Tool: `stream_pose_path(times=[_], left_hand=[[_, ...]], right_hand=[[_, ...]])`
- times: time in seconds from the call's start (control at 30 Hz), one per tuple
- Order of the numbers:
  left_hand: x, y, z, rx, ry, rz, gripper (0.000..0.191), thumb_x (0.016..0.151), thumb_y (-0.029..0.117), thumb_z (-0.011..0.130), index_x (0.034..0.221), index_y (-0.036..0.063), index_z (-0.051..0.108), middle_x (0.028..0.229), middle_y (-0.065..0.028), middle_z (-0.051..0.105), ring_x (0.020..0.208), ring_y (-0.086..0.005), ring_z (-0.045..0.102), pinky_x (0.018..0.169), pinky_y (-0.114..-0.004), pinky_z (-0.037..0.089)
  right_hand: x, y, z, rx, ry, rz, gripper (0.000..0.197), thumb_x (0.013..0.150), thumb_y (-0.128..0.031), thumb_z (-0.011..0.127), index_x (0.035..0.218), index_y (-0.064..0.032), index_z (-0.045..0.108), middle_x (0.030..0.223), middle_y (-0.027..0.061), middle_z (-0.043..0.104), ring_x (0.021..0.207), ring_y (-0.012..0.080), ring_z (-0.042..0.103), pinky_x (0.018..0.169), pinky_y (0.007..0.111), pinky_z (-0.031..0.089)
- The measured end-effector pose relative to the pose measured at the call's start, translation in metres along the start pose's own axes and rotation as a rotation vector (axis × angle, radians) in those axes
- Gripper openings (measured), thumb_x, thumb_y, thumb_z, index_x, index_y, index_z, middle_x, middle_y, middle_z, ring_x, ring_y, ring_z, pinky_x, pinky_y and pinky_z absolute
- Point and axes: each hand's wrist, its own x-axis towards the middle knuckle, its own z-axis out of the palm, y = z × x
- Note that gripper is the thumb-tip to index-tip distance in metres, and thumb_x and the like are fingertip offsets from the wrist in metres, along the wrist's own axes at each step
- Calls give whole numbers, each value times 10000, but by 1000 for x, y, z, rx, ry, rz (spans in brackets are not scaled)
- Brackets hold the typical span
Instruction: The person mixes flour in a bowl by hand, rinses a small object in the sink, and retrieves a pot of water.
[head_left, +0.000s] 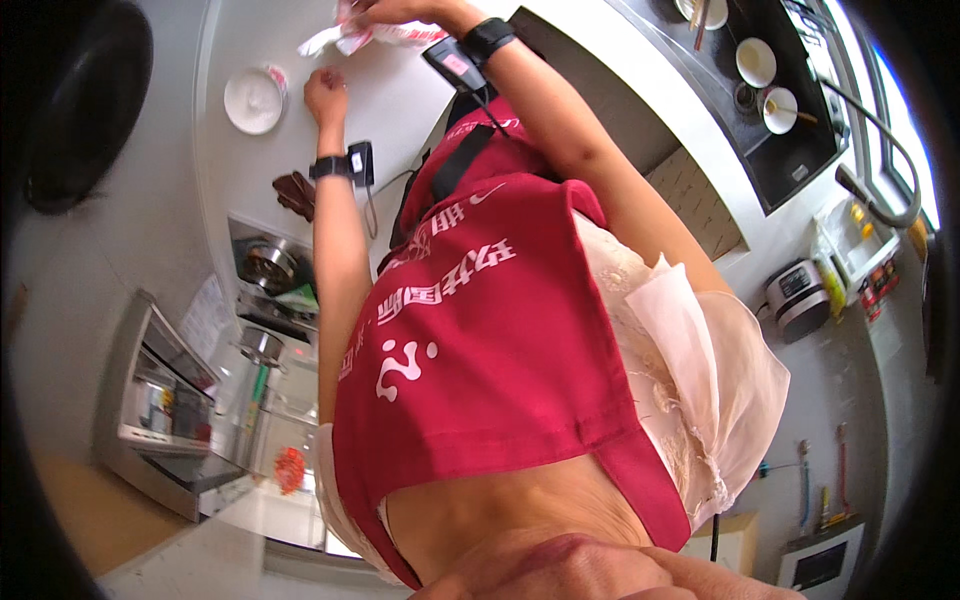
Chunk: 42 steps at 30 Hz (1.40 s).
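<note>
My left hand (326, 91) is curled above the pale countertop (390, 97), beside a round bowl (255, 101) with white contents; whether the fingers hold anything small is hidden. At the top edge, my right hand (409, 10) grips a crumpled white-and-red plastic bag (352, 37), part of which lies outside the frame. Both wrists carry black straps with small boxes and cables. A crimson apron (487, 315) with white print covers my chest. Near my left forearm lies a dark brown cloth-like item (294, 195).
To the right, a black sink (795, 161) holds several bowls, with a curved faucet (892, 217) beyond. A metal pot (270, 266) sits left of my forearm. An oven-like appliance (169, 405) stands lower left, a white-and-black appliance (796, 300) at right.
</note>
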Motion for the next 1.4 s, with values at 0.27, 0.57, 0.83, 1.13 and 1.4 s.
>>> stream_pose_path(times=[0.27,0.57,0.83,1.13,1.4], left_hand=[[-38,135,-37,-851,-8,-60,286,981,57,647,1245,-53,630,1173,-95,677,1024,-155,642,931,-292,530],[-31,167,-29,-1114,-102,-71,334,945,-18,662,1268,-85,609,1227,-151,665,1115,-238,657,1018,-339,540],[-44,170,-32,-989,-15,-106,284,908,-19,715,1177,-85,649,1054,-140,717,916,-225,722,871,-317,599],[-49,191,-42,-754,150,17,236,889,-6,732,1109,-80,686,974,-124,736,832,-211,734,802,-303,587],[-46,206,-51,-728,151,25,202,888,-44,707,1084,-86,685,955,-137,739,804,-203,738,757,-283,599]], right_hand=[[3,-10,-18,-2,-1,37,226,869,-143,685,1048,-8,714,930,57,735,854,151,656,811,310,513],[4,4,-23,45,197,-2,190,831,-115,673,981,1,683,807,63,704,725,148,629,660,353,527],[1,11,-19,192,108,-38,205,860,-38,658,1061,-6,682,844,45,706,762,133,637,692,309,528],[-4,7,-15,288,96,13,173,884,-45,670,1051,1,678,840,47,704,744,134,651,677,291,531],[-28,-31,-16,278,98,1,154,952,-92,687,1067,11,694,931,80,741,868,152,709,834,286,555]])
